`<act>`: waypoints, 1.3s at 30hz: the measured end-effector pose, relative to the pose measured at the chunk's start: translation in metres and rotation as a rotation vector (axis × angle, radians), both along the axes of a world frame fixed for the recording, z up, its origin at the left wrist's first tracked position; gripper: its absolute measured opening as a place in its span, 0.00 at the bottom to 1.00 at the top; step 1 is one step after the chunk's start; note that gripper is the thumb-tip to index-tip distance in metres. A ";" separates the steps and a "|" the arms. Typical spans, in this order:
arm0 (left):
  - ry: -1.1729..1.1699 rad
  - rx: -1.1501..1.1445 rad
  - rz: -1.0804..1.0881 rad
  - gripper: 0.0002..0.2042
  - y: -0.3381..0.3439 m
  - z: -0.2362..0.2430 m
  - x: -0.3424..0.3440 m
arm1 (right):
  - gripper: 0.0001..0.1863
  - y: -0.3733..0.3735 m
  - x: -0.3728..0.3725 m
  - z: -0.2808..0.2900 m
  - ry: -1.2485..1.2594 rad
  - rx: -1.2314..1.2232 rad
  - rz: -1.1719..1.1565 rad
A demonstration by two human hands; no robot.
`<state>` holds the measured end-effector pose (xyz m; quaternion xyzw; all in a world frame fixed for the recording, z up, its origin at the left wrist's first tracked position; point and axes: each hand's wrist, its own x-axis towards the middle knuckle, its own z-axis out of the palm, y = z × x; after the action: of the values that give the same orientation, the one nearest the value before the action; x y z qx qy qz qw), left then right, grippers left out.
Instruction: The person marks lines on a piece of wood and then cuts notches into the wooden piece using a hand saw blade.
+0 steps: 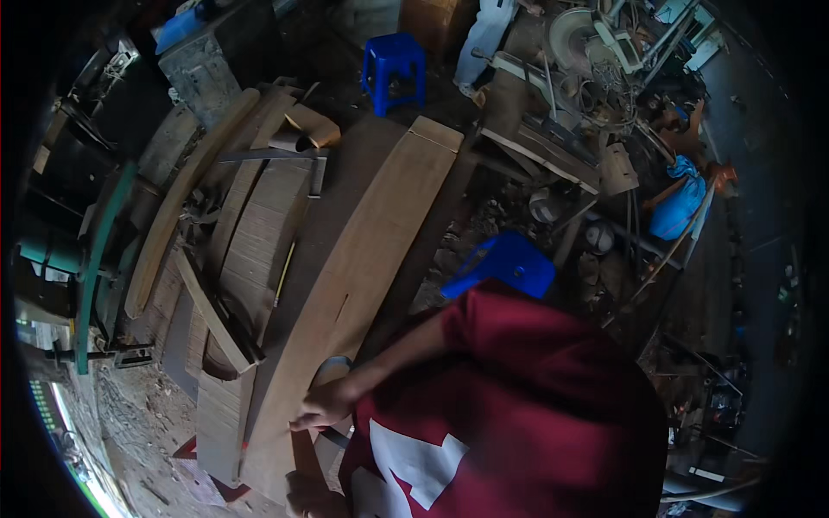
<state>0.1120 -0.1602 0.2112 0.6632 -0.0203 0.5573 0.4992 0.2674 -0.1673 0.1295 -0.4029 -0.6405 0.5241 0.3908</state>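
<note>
A long pale wooden board (358, 250) runs slantwise through the middle, with a narrow dark slit in its face. My right hand (326, 403) is closed at the near part of this board, its fingertips at the upper end of a short reddish-brown wooden piece (304, 451). At the piece's lower end is my left hand (311, 496), its fingers curled round it and partly cut off by the lower edge. A dark flat strip (334, 437) shows beside the right hand. Just above that wrist, a rounded pale shape with a grey rim (332, 369) is partly covered by my forearm.
Left of the board lie ridged wooden planks (259, 259), a curved beam (186, 207), a loose wooden bar (213, 311) and a metal square (276, 155). Blue stools (393, 69) stand beyond and right. A cluttered machine (574, 43) and a person's legs (484, 43) are farther off.
</note>
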 end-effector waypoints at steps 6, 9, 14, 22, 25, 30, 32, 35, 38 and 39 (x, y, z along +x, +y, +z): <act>0.049 0.026 0.104 0.05 0.002 -0.024 -0.032 | 0.27 -0.028 0.139 0.195 1.428 0.360 -0.654; 0.027 0.056 0.178 0.07 0.003 -0.012 -0.015 | 0.25 -0.073 0.217 0.204 1.708 0.900 -0.736; 0.027 0.059 0.209 0.10 0.006 -0.020 -0.006 | 0.22 -0.113 0.236 0.171 1.548 0.935 -1.149; -0.345 -0.422 0.294 0.13 0.010 -0.010 -0.012 | 0.27 -0.039 0.156 0.135 1.088 -0.264 -0.806; -0.532 -0.628 0.324 0.14 0.016 -0.003 -0.013 | 0.27 -0.024 0.125 0.116 0.915 -0.419 -0.628; -0.337 -0.585 0.385 0.20 0.038 -0.001 -0.021 | 0.28 -0.016 0.074 0.095 0.370 -0.370 -0.491; -0.352 -0.598 0.363 0.20 0.042 -0.009 -0.024 | 0.29 -0.016 0.056 0.092 0.228 -0.415 -0.400; -0.237 -0.532 0.291 0.25 0.038 -0.009 -0.027 | 0.28 -0.018 0.033 0.076 0.049 -0.253 -0.129; -0.265 -0.635 0.280 0.18 0.042 0.009 -0.029 | 0.27 -0.025 0.018 0.080 -0.085 -0.221 0.037; -0.292 -0.654 0.289 0.15 0.046 0.015 -0.025 | 0.26 -0.022 0.016 0.078 -0.151 -0.240 0.075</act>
<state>0.0871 -0.1143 0.2260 0.3784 0.1812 0.6875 0.5927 0.2837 -0.1896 0.2078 -0.4607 -0.6153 0.5796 0.2707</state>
